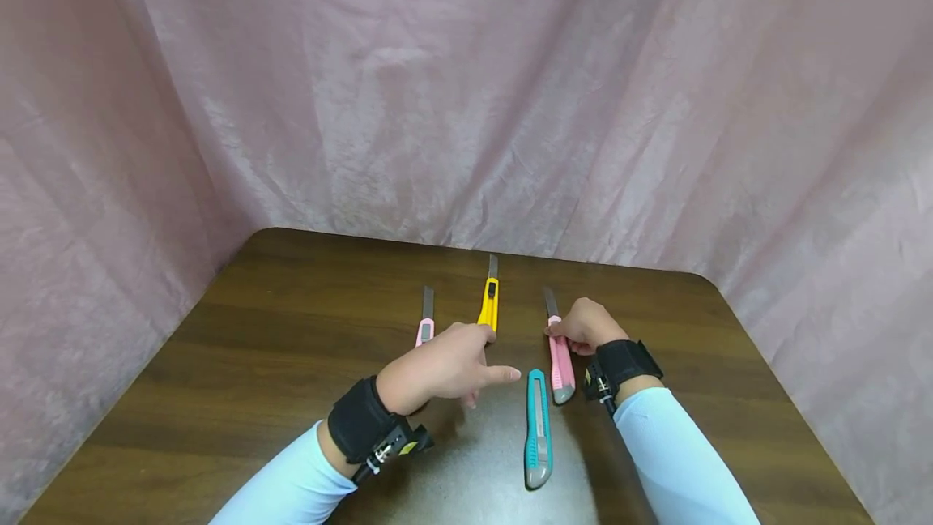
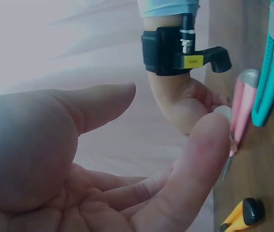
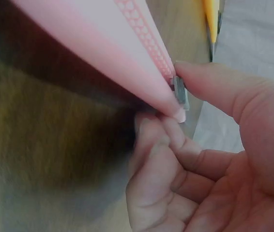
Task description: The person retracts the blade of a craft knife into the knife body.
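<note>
My right hand (image 1: 592,322) pinches a pink box cutter (image 1: 562,364) near its front end, and its grey blade sticks out toward the far edge. In the right wrist view, the thumb presses beside the dark slider (image 3: 179,92), with the fingertips against the other side of the handle. My left hand (image 1: 448,363) hovers over the table with nothing in its grasp, thumb apart from the fingers. Nearest to it are a yellow box cutter (image 1: 490,303) and a second pink box cutter (image 1: 425,332), both with blades out and partly hidden by this hand.
A teal box cutter (image 1: 538,432) lies between the forearms, its blade inside the handle. All the cutters are on a brown wooden table (image 1: 291,306) with rounded far corners. A pink curtain (image 1: 437,104) hangs behind it and along the sides.
</note>
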A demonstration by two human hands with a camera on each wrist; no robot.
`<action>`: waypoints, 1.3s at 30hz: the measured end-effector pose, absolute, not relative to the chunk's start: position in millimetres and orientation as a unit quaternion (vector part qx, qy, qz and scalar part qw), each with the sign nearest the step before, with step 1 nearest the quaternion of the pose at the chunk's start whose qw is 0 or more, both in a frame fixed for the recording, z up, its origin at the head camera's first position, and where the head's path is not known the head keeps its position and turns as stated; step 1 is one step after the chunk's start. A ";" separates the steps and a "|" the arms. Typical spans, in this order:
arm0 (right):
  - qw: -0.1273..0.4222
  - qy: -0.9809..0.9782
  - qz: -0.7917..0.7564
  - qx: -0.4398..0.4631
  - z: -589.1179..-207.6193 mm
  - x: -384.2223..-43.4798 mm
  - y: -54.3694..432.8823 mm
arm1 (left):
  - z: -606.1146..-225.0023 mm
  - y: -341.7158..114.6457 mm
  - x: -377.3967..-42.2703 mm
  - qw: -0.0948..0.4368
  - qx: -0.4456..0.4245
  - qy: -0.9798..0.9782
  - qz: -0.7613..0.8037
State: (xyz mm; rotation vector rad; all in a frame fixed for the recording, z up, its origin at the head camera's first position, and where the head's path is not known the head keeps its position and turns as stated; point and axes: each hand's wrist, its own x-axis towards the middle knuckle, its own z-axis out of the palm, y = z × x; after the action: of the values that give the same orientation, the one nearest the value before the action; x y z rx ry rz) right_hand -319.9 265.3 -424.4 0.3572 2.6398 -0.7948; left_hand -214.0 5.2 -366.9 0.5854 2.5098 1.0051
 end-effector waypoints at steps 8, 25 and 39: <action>0.145 0.915 -0.360 0.111 -410.1 -331.3 293.1 | -382.3 2.7 -219.1 0.178 0.225 0.888 0.361; 0.017 0.809 -0.585 -0.054 -368.9 -285.9 227.8 | -413.2 -2.9 -221.5 0.161 0.209 0.784 0.562; -0.012 0.786 -0.612 -0.090 -370.3 -248.0 190.4 | -419.6 -6.9 -209.3 0.193 0.219 0.697 0.655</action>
State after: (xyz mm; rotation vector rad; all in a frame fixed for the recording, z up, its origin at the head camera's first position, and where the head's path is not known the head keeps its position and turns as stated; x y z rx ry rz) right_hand -248.0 190.4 -370.3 -0.2862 2.4885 -1.9364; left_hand -209.3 -6.9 -419.6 0.6152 1.9553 1.8372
